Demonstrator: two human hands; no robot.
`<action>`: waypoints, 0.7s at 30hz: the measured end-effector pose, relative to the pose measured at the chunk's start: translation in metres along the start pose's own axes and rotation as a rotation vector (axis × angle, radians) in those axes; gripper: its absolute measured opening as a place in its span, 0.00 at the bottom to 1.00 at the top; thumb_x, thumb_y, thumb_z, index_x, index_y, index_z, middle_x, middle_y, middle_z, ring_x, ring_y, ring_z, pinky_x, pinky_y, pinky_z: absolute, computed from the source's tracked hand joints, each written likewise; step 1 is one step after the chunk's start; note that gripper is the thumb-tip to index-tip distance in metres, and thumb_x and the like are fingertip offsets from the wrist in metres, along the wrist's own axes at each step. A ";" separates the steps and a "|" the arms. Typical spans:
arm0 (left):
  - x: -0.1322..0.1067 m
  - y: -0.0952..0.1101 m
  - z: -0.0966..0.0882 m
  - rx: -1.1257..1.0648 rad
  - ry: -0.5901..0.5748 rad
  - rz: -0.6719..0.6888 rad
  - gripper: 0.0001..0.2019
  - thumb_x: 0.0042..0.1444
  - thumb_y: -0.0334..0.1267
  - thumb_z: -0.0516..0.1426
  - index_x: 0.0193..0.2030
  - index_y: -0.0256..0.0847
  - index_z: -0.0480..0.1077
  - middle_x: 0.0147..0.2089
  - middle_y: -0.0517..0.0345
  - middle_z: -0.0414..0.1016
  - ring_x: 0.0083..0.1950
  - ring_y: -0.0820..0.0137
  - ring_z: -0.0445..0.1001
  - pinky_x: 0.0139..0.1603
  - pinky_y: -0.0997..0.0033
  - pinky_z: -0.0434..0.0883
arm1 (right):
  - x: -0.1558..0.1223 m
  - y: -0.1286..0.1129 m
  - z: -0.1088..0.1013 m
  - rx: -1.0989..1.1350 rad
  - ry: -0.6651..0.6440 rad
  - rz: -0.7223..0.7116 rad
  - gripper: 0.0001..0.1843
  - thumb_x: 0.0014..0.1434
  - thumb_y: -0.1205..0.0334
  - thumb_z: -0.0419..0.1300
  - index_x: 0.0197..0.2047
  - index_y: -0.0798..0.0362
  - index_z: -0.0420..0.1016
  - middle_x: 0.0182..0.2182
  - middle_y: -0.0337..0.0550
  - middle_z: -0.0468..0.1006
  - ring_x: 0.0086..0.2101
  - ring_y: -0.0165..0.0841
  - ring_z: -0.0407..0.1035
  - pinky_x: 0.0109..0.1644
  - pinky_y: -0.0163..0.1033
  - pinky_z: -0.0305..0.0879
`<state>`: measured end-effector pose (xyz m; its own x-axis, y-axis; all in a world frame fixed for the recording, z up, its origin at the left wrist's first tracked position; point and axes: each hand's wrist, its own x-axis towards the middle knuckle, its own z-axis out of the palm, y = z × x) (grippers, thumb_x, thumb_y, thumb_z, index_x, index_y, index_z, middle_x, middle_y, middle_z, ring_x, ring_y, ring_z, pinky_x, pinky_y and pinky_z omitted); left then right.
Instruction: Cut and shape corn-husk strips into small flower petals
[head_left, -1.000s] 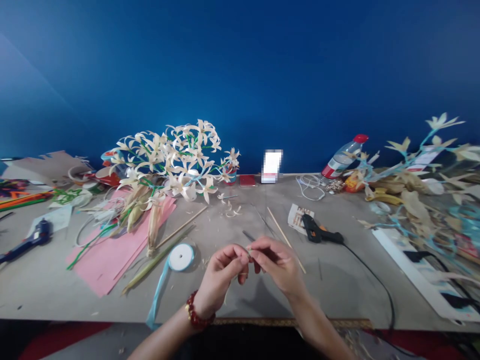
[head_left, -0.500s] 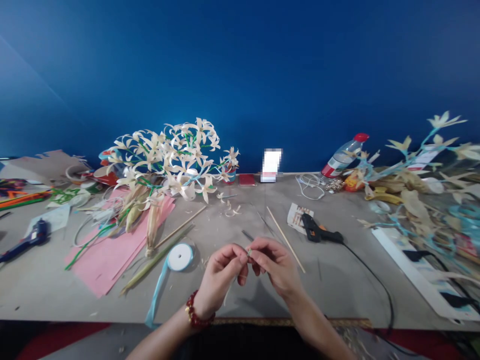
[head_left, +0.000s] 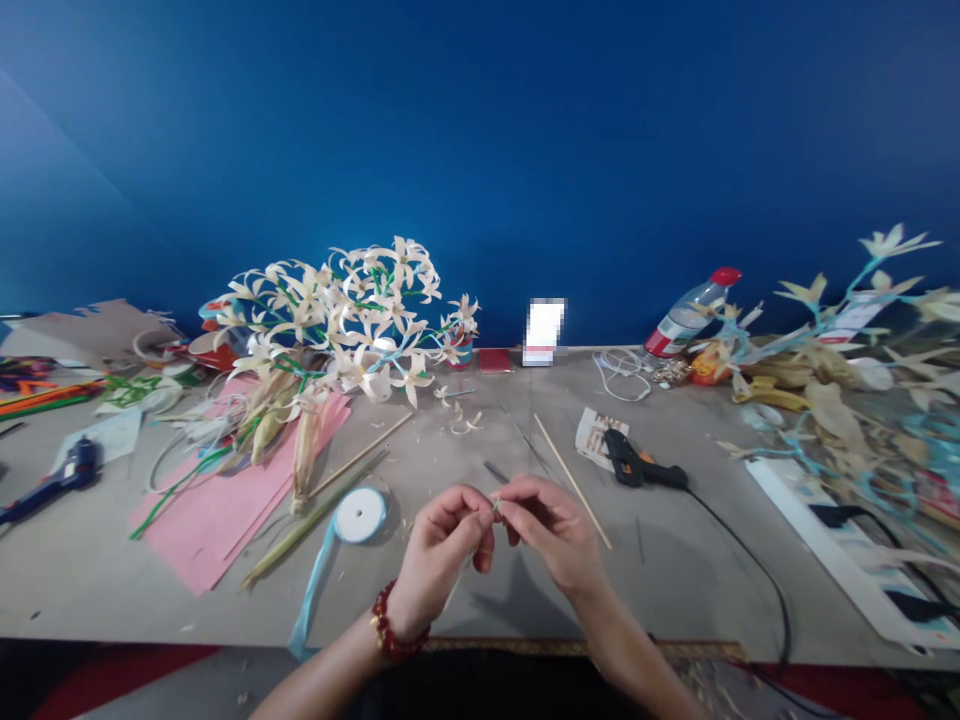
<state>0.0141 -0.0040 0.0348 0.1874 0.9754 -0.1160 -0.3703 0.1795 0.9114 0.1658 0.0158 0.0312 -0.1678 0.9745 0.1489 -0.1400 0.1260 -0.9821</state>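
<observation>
My left hand [head_left: 441, 555], with a red bead bracelet at the wrist, and my right hand [head_left: 551, 530] meet fingertip to fingertip above the table's front middle. Both pinch a tiny pale piece [head_left: 496, 505] between thumb and forefinger; it is too small to name. A roll of light blue ribbon [head_left: 360, 514] lies just left of my left hand, its tail running off the table edge. A thin wooden stick [head_left: 571, 480] lies just beyond my right hand.
A bunch of cream handmade flowers [head_left: 352, 315] lies on pink paper [head_left: 225, 495] at the left. A black glue gun [head_left: 637, 463] with its cord lies right of my hands, a blue glue gun [head_left: 52, 478] far left. A bottle [head_left: 690, 315] and more flower stems [head_left: 832, 340] fill the right.
My hands have stayed together in the same spot, with only slight finger shifts around the small piece. Nothing else on the table has moved.
</observation>
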 end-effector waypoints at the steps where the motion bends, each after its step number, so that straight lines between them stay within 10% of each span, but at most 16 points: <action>1: 0.000 0.000 0.001 0.009 -0.002 0.007 0.13 0.58 0.44 0.61 0.31 0.36 0.68 0.20 0.62 0.70 0.19 0.78 0.64 0.24 0.77 0.62 | 0.000 -0.001 0.000 -0.022 0.000 -0.012 0.06 0.58 0.58 0.64 0.34 0.51 0.80 0.25 0.38 0.75 0.21 0.27 0.66 0.24 0.32 0.65; 21: -0.003 0.000 0.000 0.330 0.013 0.189 0.09 0.65 0.41 0.53 0.39 0.38 0.67 0.26 0.54 0.78 0.27 0.69 0.75 0.32 0.70 0.72 | -0.002 0.005 -0.001 0.006 0.045 0.099 0.08 0.59 0.57 0.63 0.36 0.52 0.79 0.22 0.36 0.73 0.21 0.26 0.65 0.25 0.31 0.64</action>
<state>0.0134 -0.0072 0.0349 0.1315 0.9893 0.0638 -0.0839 -0.0530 0.9951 0.1670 0.0143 0.0260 -0.1371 0.9895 0.0457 -0.1308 0.0276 -0.9910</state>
